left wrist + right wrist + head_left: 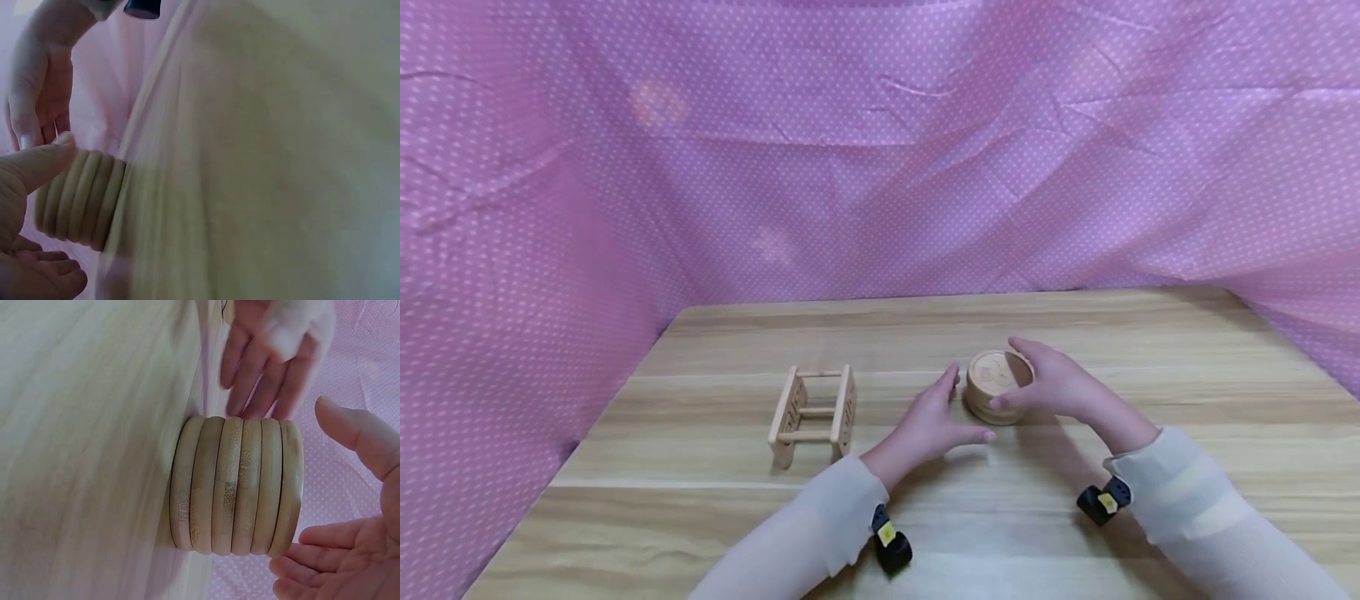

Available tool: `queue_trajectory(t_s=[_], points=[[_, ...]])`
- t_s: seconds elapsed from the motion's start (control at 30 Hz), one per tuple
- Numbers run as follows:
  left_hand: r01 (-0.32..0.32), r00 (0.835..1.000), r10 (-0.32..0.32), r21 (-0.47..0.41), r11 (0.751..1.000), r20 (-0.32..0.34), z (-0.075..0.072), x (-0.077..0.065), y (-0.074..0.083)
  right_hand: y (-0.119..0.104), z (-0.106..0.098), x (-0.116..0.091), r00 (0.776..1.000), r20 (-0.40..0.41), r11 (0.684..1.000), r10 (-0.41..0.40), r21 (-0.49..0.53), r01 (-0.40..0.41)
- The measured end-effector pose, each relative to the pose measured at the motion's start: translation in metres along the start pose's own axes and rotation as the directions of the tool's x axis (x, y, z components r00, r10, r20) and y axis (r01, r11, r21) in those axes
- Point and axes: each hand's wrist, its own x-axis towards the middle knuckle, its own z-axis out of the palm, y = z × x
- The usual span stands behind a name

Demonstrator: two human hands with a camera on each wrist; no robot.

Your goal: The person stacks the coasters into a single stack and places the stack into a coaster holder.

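Note:
A stack of several round wooden coasters [994,374] stands on the table, its top one carved with a pattern. In the right wrist view the rounded edges of the coasters [226,487] lie flush, one on another. My right hand [1054,383] is at the stack's right side, thumb and fingers spread around the upper edge without gripping it. My left hand [931,421] is just left of the stack, thumb and fingers parted and holding nothing. Farther left sits a wooden rack [814,412] with two cut-out side panels joined by crossbars.
Pale wood-grained table [715,517] runs under everything. Pink dotted cloth [850,167] hangs behind it and along both sides. A black wrist camera [891,542] is strapped to the left cuff, and another camera [1103,502] to the right.

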Motion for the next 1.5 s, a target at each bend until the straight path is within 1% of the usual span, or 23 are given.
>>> queue_trajectory(t_s=[0.1, 0.23, 0.3, 0.4, 0.53, 0.7, 0.83, 0.9, 1.07, 1.13, 1.27, 1.5], points=[[0.023, 1.000, -0.022, -0.008, 1.000, 0.018, 0.004, 0.009, -0.004, 0.000, 0.001, 0.002, 1.000, 0.005, 1.000, -0.010, -0.009, 0.010], [0.021, 1.000, -0.021, -0.003, 1.000, 0.019, 0.008, 0.018, -0.005, -0.001, 0.001, 0.006, 1.000, 0.018, 0.999, -0.020, -0.029, 0.020], [0.008, 1.000, -0.008, -0.003, 1.000, 0.021, 0.010, 0.021, -0.006, -0.001, 0.001, 0.008, 0.999, 0.029, 0.999, -0.025, -0.039, 0.026], [-0.028, 0.999, 0.029, -0.017, 0.999, 0.024, 0.010, 0.026, -0.008, -0.002, 0.000, 0.010, 0.999, 0.044, 0.998, -0.031, -0.049, 0.033], [-0.060, 0.998, 0.060, -0.041, 0.997, 0.021, 0.010, 0.030, -0.013, -0.003, -0.001, 0.012, 0.998, 0.068, 0.998, -0.020, -0.054, 0.023], [-0.074, 0.997, 0.076, -0.057, 0.996, 0.031, 0.010, 0.034, -0.019, -0.006, -0.002, 0.014, 0.996, 0.089, 0.998, -0.015, -0.058, 0.020], [-0.085, 0.995, 0.088, -0.077, 0.993, 0.036, 0.009, 0.038, -0.023, -0.008, -0.002, 0.016, 0.995, 0.095, 0.996, -0.005, -0.083, 0.013], [-0.099, 0.994, 0.102, -0.069, 0.993, 0.036, 0.009, 0.040, -0.025, -0.007, -0.001, 0.017, 0.995, 0.099, 0.995, 0.001, -0.098, 0.009], [-0.167, 0.985, 0.165, 0.026, 0.986, 0.048, 0.011, 0.045, -0.027, -0.004, -0.002, 0.019, 0.995, 0.099, 0.991, -0.006, -0.133, 0.019], [-0.182, 0.982, 0.179, 0.043, 0.982, 0.055, 0.012, 0.048, -0.027, -0.003, -0.002, 0.020, 0.995, 0.098, 0.989, -0.009, -0.143, 0.023], [-0.183, 0.981, 0.180, 0.040, 0.982, 0.071, 0.013, 0.053, -0.026, -0.003, -0.003, 0.021, 0.995, 0.101, 0.988, -0.003, -0.152, 0.019], [-0.171, 0.981, 0.164, 0.062, 0.983, 0.101, 0.013, 0.058, -0.026, -0.005, -0.002, 0.020, 0.995, 0.096, 0.988, 0.006, -0.156, 0.009]])
